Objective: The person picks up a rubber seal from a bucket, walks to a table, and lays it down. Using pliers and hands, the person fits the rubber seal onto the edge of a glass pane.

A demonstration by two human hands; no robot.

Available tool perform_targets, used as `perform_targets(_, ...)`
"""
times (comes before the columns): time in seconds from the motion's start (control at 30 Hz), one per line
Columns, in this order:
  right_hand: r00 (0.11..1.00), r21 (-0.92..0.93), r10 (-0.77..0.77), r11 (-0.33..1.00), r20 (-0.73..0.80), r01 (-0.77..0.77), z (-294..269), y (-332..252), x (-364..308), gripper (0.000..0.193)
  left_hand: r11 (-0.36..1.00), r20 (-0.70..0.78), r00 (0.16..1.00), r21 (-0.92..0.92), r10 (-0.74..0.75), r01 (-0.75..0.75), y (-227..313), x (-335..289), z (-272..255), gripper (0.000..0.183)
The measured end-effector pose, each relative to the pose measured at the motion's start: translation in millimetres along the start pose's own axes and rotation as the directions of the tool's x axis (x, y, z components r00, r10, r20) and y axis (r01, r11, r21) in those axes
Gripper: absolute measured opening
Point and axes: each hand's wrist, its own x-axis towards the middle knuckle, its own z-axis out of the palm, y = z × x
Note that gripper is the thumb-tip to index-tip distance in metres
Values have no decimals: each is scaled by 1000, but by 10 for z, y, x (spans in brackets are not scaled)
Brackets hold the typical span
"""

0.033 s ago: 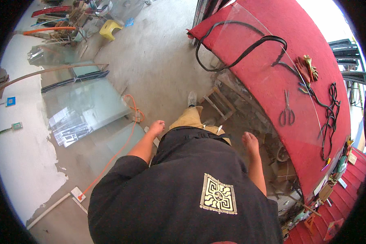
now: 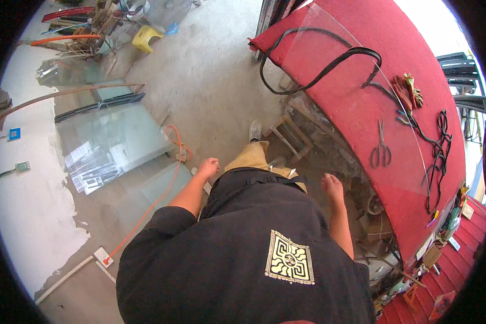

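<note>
My left hand (image 2: 209, 167) hangs beside my left hip with its fingers curled in, and I see nothing in it. On the other side my right hand (image 2: 332, 186) hangs between my body and the red-covered table (image 2: 356, 135), its fingers also curled and touching nothing. A pair of scissors (image 2: 381, 147) lies on that table, partly under a clear glass sheet (image 2: 329, 70). Across the table run a looped black rubber strip (image 2: 329, 63) and a tangled black cord (image 2: 441, 154). Work gloves (image 2: 407, 92) lie by the table's far side.
Glass panes (image 2: 119, 137) lean along the white wall on the left. An orange cord (image 2: 162, 197) trails from a socket box (image 2: 103, 256) over the floor. A yellow stool (image 2: 145, 39) stands farther off, near piled scrap. Under the table is a wooden frame (image 2: 290, 137).
</note>
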Motion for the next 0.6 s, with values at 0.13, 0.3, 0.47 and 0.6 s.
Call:
perform_targets(0.13, 996, -165, -74, 983, 48, 81, 80, -224, 30, 35, 948, 61, 987, 275, 150, -161, 392, -188, 193, 38)
perform_targets(0.3, 998, -352, -23, 935, 59, 43, 87, -155, 78, 40, 812, 212, 952, 500, 222, -301, 793, -44, 290, 37)
perform_targets(0.47, 981, -424, -171, 885, 89, 192, 73, 519, 218, 34, 912, 141, 980, 368, 138, -181, 655, 276, 168, 38)
perform_targets(0.6, 996, -377, 40, 926, 76, -8, -9, 536, 27, 38, 910, 154, 981, 380, 116, -167, 1009, 423, 232, 38)
